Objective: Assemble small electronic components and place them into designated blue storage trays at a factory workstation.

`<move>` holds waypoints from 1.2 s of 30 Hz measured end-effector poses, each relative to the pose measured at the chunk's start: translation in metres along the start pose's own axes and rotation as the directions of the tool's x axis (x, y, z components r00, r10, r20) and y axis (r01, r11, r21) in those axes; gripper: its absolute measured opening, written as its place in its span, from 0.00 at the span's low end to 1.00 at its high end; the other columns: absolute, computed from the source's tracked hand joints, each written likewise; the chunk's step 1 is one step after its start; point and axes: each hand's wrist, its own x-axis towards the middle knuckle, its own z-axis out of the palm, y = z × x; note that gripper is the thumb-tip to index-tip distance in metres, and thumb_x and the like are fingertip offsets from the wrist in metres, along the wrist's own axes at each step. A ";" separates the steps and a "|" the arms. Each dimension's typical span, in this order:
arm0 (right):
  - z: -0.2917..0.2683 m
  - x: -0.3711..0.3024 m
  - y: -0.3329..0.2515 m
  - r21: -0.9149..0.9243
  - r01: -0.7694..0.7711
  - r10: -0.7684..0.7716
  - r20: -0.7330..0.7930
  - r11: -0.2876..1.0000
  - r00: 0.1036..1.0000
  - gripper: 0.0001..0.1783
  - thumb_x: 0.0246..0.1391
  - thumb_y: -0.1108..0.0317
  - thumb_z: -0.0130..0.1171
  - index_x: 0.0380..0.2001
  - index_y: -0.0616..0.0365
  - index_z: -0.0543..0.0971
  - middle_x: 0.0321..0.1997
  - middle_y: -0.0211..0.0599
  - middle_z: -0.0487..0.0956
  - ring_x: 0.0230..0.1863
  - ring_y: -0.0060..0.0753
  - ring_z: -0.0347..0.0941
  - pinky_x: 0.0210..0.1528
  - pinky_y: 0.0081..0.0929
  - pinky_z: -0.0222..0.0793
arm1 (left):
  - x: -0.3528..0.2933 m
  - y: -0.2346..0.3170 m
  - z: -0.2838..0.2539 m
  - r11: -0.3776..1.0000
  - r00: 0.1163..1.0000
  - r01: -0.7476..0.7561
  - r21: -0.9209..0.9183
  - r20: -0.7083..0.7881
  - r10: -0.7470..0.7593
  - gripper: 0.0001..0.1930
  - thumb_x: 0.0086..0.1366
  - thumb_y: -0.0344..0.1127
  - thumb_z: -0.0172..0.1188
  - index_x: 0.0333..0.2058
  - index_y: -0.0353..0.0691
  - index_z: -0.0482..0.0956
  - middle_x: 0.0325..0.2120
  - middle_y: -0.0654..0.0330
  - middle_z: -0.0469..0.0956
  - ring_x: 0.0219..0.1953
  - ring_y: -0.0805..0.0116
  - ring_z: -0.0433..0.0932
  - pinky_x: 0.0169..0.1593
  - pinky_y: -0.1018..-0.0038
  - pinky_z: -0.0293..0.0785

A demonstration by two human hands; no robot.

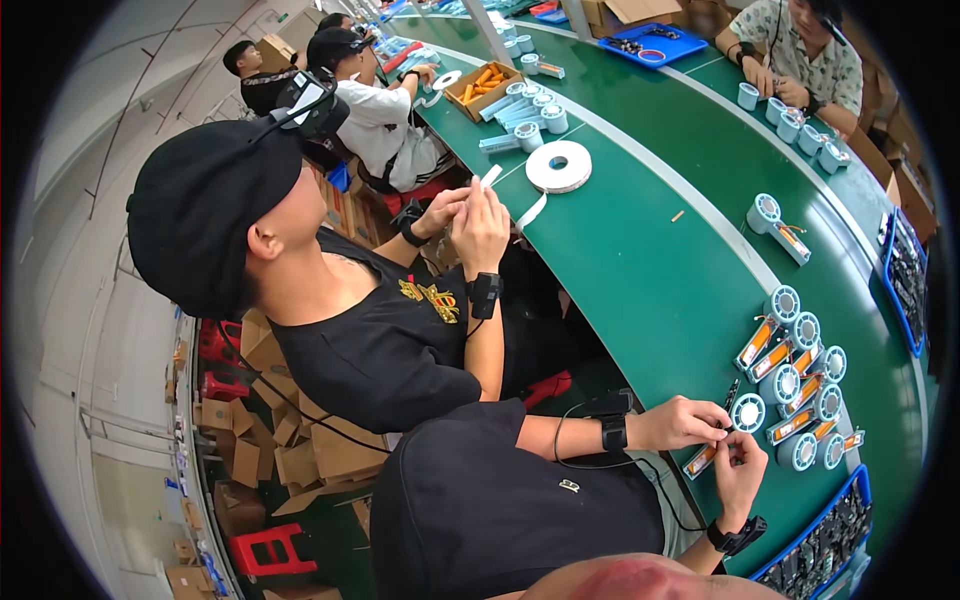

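At the near right of the green bench, my left hand (690, 424) and my right hand (741, 474) meet over a half-built handheld fan. Its round light-blue head (748, 412) shows past my fingertips, and its handle with an orange battery (700, 460) sticks out below my left hand. Both hands are closed, fingers pinched at the handle just under the head; what exactly the fingertips press on is hidden. A small black strip (732, 393) lies beside the fan head. Close by on the right, several similar fans (803, 330) with orange batteries lie grouped.
A blue tray of dark small parts (825, 535) stands at the near right; another blue tray (903, 285) is farther off. A lone fan (765, 213) lies mid-belt. A person in black (390, 310) sits left, near a white tape roll (558, 167). Another person (800, 60) works across.
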 end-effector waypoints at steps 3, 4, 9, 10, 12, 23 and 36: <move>-0.004 0.002 0.000 -0.015 0.000 0.001 0.025 1.000 1.000 0.04 0.52 0.80 0.64 0.26 0.66 0.78 0.17 0.23 0.73 0.17 0.10 0.63 0.20 0.16 0.56 | 0.005 0.004 -0.001 1.000 1.000 0.014 -0.024 0.002 -0.014 0.07 0.64 0.27 0.66 0.41 0.36 0.85 0.46 0.54 0.81 0.37 0.63 0.87 0.41 0.73 0.85; -0.005 0.002 0.000 -0.020 0.001 0.000 0.037 1.000 0.999 0.04 0.51 0.80 0.64 0.25 0.65 0.78 0.17 0.24 0.73 0.17 0.10 0.64 0.20 0.16 0.57 | 0.007 0.005 -0.002 0.999 1.000 0.021 -0.034 0.005 -0.021 0.06 0.64 0.27 0.66 0.40 0.36 0.85 0.45 0.55 0.81 0.36 0.64 0.87 0.40 0.73 0.84; -0.001 0.000 0.000 -0.044 0.111 -0.112 -0.006 0.993 0.994 0.04 0.49 0.80 0.65 0.24 0.65 0.79 0.15 0.26 0.72 0.16 0.12 0.64 0.19 0.17 0.57 | 0.006 0.006 -0.001 0.998 0.999 0.049 -0.045 0.020 -0.048 0.05 0.64 0.26 0.66 0.39 0.36 0.85 0.45 0.55 0.82 0.36 0.64 0.87 0.40 0.73 0.84; 0.001 0.001 0.001 -0.050 0.111 -0.112 -0.016 0.993 0.994 0.04 0.49 0.80 0.65 0.24 0.65 0.79 0.15 0.27 0.72 0.15 0.12 0.64 0.19 0.17 0.57 | 0.007 0.004 -0.003 0.999 0.999 0.036 -0.026 0.031 -0.035 0.05 0.64 0.26 0.66 0.39 0.35 0.85 0.45 0.55 0.82 0.36 0.64 0.87 0.40 0.72 0.84; 0.002 0.002 0.003 -0.062 0.107 -0.109 -0.027 0.992 0.994 0.04 0.48 0.80 0.66 0.24 0.65 0.80 0.14 0.29 0.72 0.14 0.13 0.64 0.19 0.18 0.57 | 0.009 0.003 -0.005 1.000 0.999 0.016 0.011 0.046 -0.017 0.04 0.64 0.26 0.66 0.38 0.35 0.85 0.45 0.55 0.82 0.36 0.64 0.87 0.40 0.72 0.84; 0.003 -0.002 0.007 -0.089 0.106 -0.108 -0.025 0.990 0.994 0.02 0.48 0.79 0.66 0.26 0.64 0.81 0.13 0.31 0.72 0.13 0.14 0.65 0.18 0.19 0.58 | 0.011 0.011 -0.006 0.998 0.997 0.041 0.053 0.057 -0.044 0.05 0.63 0.28 0.67 0.37 0.36 0.85 0.45 0.56 0.82 0.38 0.60 0.86 0.41 0.70 0.84; 0.010 -0.026 0.014 0.173 -0.035 0.053 -0.103 0.984 0.993 0.12 0.65 0.80 0.54 0.47 0.70 0.82 0.34 0.32 0.82 0.23 0.15 0.71 0.25 0.14 0.65 | 0.007 0.027 0.005 0.987 0.979 0.153 0.050 -0.145 -0.145 0.07 0.62 0.27 0.67 0.39 0.37 0.86 0.45 0.54 0.82 0.39 0.59 0.86 0.40 0.71 0.84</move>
